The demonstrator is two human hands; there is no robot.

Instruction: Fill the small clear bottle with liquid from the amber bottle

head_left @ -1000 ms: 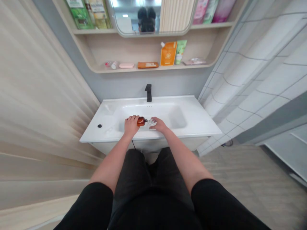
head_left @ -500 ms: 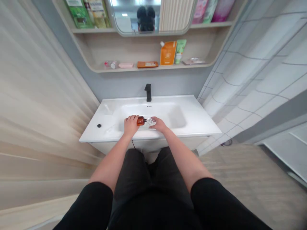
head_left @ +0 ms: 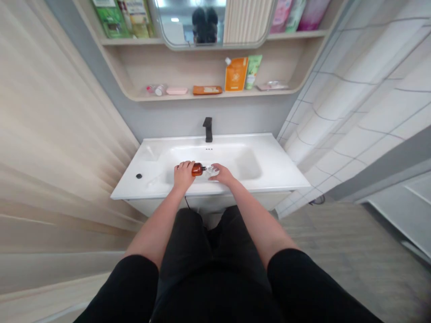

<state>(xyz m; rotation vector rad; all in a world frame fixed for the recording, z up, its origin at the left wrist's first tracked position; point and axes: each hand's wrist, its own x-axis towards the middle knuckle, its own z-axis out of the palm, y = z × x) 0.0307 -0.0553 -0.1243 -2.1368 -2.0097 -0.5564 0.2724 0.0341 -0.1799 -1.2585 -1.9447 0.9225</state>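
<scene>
My left hand (head_left: 183, 174) is wrapped round an amber bottle (head_left: 197, 169), which lies tipped on its side with its dark neck pointing right. The neck is at the mouth of a small clear container (head_left: 212, 171); whether they touch I cannot tell. Closed round that container is my right hand (head_left: 222, 174), covering part of it. Both hands are over the front part of the white sink (head_left: 251, 163). A small round black cap (head_left: 138, 176) lies on the counter to the left.
Behind the sink stands a black faucet (head_left: 208, 130). Faint clear items, one of them a clear cup (head_left: 151, 153), are on the left counter. Above is a shelf (head_left: 161, 97) holding an orange pouch (head_left: 236, 74), a green tube (head_left: 252, 72) and an orange packet (head_left: 207, 90). A curtain (head_left: 67, 134) hangs at left.
Almost nothing differs. The bottle stays tipped toward the clear container, and both hands keep their places; the view has shifted very slightly.
</scene>
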